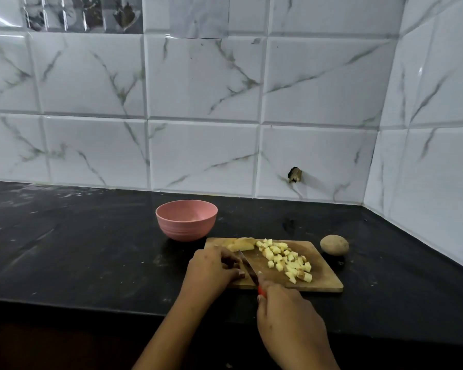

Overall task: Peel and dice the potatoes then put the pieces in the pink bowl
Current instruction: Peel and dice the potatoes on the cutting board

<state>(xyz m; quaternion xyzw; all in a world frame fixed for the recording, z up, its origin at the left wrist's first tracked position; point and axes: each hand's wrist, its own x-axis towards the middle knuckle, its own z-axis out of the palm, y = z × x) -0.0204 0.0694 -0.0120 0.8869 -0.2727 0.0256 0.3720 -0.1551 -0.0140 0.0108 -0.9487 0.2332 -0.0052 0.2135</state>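
My right hand (289,313) gripped the knife (247,265). My left hand (211,265) curled on the cutting board (324,279), grasp unclear. Diced pieces (286,259) lay heaped there, slabs (241,245) uncut. One unpeeled potato (334,244) sat right of it. The pink bowl (186,220) behind was empty.

You are in a kitchen: marbled white wall tiles (203,156), a black stone table (91,249), a chopping board (324,275), a pink bowl (185,228)

Pale diced potato pieces (286,259) lie heaped; a peeled chunk (241,245) at their nine o'clock, a whole brown potato (334,244) at three, an upright pink bowl (186,220) at ten.
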